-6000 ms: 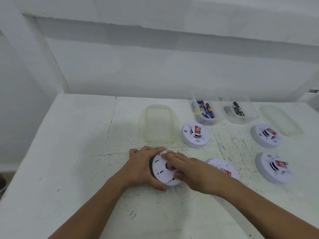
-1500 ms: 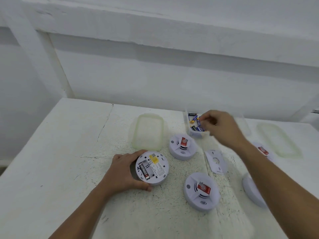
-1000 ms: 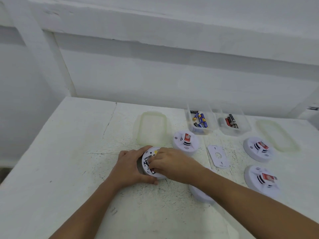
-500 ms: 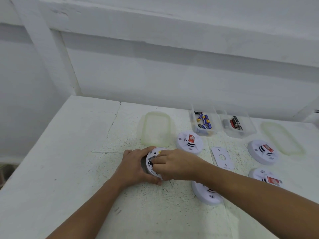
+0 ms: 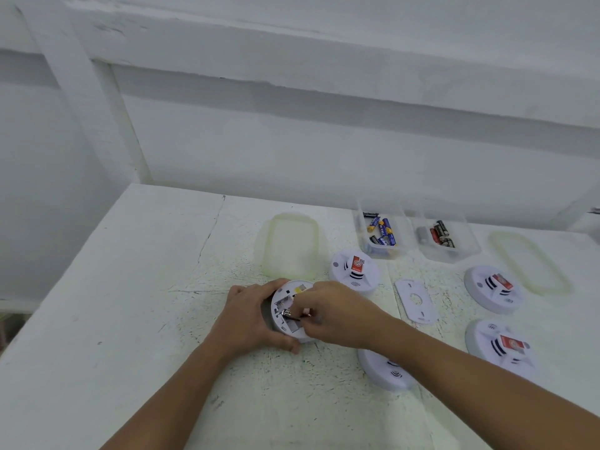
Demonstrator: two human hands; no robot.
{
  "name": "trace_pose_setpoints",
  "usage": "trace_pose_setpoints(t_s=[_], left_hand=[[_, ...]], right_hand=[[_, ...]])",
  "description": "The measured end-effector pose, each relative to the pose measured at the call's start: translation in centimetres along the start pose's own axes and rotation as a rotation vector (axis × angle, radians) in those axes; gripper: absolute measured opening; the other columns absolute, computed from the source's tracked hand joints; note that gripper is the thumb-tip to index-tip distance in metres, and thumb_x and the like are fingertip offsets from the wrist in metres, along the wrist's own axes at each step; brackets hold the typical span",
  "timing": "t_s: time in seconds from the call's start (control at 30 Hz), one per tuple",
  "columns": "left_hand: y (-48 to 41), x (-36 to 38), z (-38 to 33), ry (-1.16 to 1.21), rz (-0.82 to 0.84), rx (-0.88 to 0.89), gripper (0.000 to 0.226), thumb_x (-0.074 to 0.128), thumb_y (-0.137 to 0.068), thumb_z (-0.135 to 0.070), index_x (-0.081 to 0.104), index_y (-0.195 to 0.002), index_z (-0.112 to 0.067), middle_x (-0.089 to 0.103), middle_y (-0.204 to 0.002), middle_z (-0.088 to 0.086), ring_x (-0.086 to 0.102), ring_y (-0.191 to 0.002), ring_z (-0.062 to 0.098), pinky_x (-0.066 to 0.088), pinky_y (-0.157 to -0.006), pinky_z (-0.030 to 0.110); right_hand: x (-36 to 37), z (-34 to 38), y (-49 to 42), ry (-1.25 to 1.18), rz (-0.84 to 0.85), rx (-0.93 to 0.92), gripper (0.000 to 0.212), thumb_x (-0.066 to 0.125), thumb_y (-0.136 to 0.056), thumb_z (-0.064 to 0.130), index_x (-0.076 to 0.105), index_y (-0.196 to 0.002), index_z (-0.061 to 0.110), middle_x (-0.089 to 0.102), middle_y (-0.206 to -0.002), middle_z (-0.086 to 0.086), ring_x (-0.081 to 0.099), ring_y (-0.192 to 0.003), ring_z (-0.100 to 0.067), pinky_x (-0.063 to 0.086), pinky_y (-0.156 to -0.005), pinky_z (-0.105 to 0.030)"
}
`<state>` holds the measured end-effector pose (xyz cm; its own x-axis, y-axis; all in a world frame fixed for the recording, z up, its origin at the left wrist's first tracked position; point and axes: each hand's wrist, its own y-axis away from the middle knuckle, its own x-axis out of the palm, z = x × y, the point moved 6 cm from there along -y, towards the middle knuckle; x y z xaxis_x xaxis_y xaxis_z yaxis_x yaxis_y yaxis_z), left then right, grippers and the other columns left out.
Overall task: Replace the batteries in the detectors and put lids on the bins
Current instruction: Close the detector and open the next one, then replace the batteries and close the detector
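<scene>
A white round detector (image 5: 287, 308) lies back-up on the white table, its battery bay exposed. My left hand (image 5: 250, 319) grips its left rim. My right hand (image 5: 331, 315) pinches a battery (image 5: 293, 315) at the bay. The removed back plate (image 5: 415, 302) lies flat to the right. Several other detectors rest face-up: one behind (image 5: 354, 272), one partly under my right forearm (image 5: 388, 370), two at the right (image 5: 493, 289) (image 5: 501, 345). Two clear bins hold batteries: blue ones (image 5: 381, 233) and dark ones (image 5: 443, 237).
Two translucent lids lie flat on the table: one (image 5: 290, 246) left of the bins, the other (image 5: 531, 261) at the far right. A white wall rises just behind the bins. The table's left edge (image 5: 61, 271) drops off.
My right hand went from the blue-battery bin back to the opened detector and now works a battery at its bay. My left hand has kept its hold on the detector.
</scene>
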<state>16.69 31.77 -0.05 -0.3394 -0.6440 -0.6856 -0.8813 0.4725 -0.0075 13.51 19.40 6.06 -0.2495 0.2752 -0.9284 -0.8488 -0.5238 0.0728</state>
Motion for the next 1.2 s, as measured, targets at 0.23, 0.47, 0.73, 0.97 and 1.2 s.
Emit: trace_pose_setpoints(t_s=[0.23, 0.47, 0.73, 0.97, 1.2], left_hand=[[0.1, -0.1, 0.0, -0.012, 0.002, -0.033, 0.101, 0.078, -0.029, -0.078, 0.040, -0.121, -0.061, 0.060, -0.105, -0.029, 0.043, -0.106, 0.000, 0.023, -0.090, 0.012], [0.2, -0.1, 0.2, -0.013, 0.001, -0.112, 0.098, 0.084, -0.028, -0.069, 0.036, -0.115, -0.070, 0.055, -0.107, -0.031, 0.031, -0.106, 0.007, 0.031, -0.078, 0.014], [0.0, -0.2, -0.4, 0.023, 0.005, -0.126, 0.106, 0.086, -0.022, -0.064, 0.029, -0.109, -0.082, 0.056, -0.107, -0.032, 0.030, -0.104, 0.002, 0.029, -0.081, 0.012], [-0.1, -0.2, -0.3, 0.024, 0.006, -0.150, 0.103, 0.079, -0.015, -0.075, 0.031, -0.106, -0.082, 0.053, -0.108, -0.033, 0.032, -0.105, 0.005, 0.031, -0.080, 0.015], [-0.1, -0.2, -0.5, 0.045, 0.012, -0.169, 0.106, 0.076, -0.013, -0.077, 0.024, -0.105, -0.086, 0.051, -0.109, -0.034, 0.031, -0.106, 0.005, 0.033, -0.079, 0.017]], right_hand=[[-1.5, -2.6, 1.2, -0.614, -0.151, 0.294, 0.018, 0.062, -0.081, 0.001, 0.068, -0.091, 0.014, 0.068, -0.080, 0.012, 0.056, -0.059, 0.002, 0.047, -0.058, -0.016], [-8.9, -12.4, 3.5, -1.077, -0.663, 0.534, 0.020, 0.059, -0.083, -0.012, 0.065, -0.086, 0.007, 0.068, -0.068, -0.004, 0.062, -0.056, -0.019, 0.055, -0.068, -0.036], [-14.4, -26.1, 8.2, -0.299, -0.774, 0.963, 0.006, 0.062, -0.085, 0.003, 0.066, -0.080, 0.004, 0.067, -0.089, -0.014, 0.066, -0.072, -0.031, 0.059, -0.071, -0.042], [-12.2, -27.8, 7.2, 0.178, -0.378, 1.055, 0.031, 0.046, -0.083, -0.009, 0.033, -0.058, 0.007, 0.040, -0.056, -0.008, 0.042, -0.052, -0.021, 0.038, -0.054, -0.029], [-11.3, -28.9, 6.9, 0.198, -0.321, 1.066, 0.029, 0.045, -0.081, -0.009, 0.035, -0.060, 0.007, 0.041, -0.058, -0.008, 0.042, -0.057, -0.023, 0.033, -0.051, -0.027]])
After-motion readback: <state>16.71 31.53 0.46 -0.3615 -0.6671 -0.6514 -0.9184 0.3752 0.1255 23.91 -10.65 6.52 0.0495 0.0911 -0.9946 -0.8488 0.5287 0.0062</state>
